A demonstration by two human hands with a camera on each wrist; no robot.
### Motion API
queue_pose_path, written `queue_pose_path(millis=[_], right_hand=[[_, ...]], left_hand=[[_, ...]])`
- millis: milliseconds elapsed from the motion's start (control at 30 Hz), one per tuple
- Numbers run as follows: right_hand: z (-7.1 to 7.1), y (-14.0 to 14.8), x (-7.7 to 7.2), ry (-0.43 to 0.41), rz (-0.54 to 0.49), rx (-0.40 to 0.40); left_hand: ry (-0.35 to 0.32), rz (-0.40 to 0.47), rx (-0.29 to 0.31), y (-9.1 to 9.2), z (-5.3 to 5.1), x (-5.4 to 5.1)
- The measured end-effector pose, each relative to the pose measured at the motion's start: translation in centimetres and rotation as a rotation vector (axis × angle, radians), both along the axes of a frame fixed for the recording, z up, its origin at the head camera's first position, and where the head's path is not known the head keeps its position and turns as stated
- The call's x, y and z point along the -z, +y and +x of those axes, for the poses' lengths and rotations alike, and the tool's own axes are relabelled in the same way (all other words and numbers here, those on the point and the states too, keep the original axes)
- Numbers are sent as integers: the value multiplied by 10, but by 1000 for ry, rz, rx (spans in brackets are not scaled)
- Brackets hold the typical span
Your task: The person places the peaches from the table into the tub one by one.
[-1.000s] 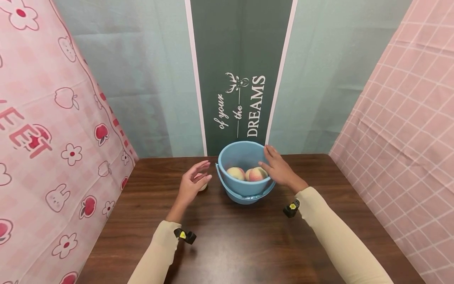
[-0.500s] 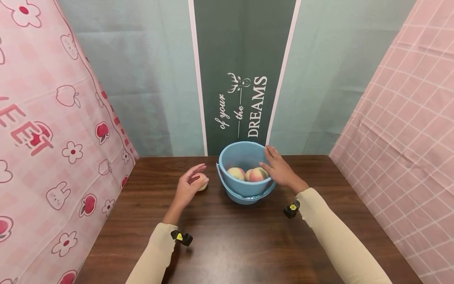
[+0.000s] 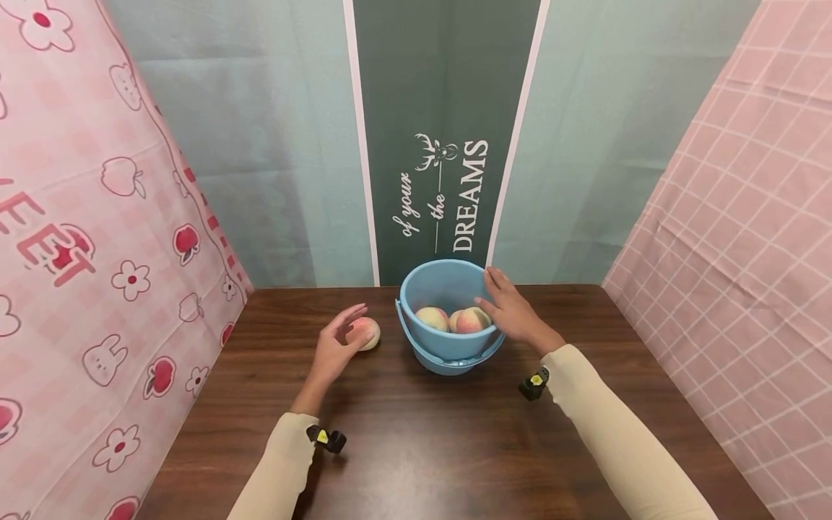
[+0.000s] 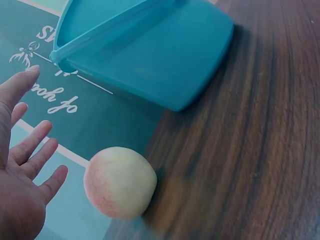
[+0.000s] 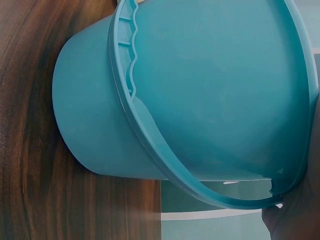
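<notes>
A peach (image 3: 364,333), yellow and pink, sits on the table left of a blue bucket (image 3: 448,348). Beside this peach is my left hand (image 3: 333,347), fingers and thumb spread; the left wrist view shows a gap between the hand (image 4: 25,185) and the peach (image 4: 121,182). On the bucket's right side, my right hand (image 3: 513,312) rests against the rim, thumb apart from the extended fingers. Several peaches (image 3: 469,320) lie inside the bucket. In the right wrist view, only part of the right hand (image 5: 297,210) shows at the edge, beside the bucket's rim.
The dark wooden table (image 3: 429,448) reaches back to a green and teal printed cloth (image 3: 448,87). Pink cloths hang on the left (image 3: 130,238) and right (image 3: 728,238). The bucket's handle (image 3: 455,361) hangs down at its front.
My left hand has drawn back a little to the left and down, uncovering more of the peach beside it. The right hand and the bucket stay put.
</notes>
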State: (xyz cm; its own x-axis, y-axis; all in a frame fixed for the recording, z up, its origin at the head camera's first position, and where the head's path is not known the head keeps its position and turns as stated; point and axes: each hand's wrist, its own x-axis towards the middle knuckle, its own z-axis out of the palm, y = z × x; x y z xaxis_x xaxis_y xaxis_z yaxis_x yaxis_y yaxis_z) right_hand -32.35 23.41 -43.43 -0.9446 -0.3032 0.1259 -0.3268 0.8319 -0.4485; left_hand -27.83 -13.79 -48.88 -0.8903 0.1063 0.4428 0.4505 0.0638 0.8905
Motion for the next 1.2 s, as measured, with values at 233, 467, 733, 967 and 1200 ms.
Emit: queue_pose_path(millis=[233,467,733,967,1200], right_hand=[[1,-1,-2,0,5,0],[1,-2,-1,-3,10,8],[1,-2,1,-1,9,11],[1,-2,1,-12,14,11],[0,-2,1,-12,8,19]], left_hand=[[-20,-11,-22,-4,-3,9],[-39,-12,-41,-11,-19,38],[-17,-10,-43,-15,-22,47],[-23,-29,-43,-15,-20,48],[-36,-33,-22,-13,-5,26]])
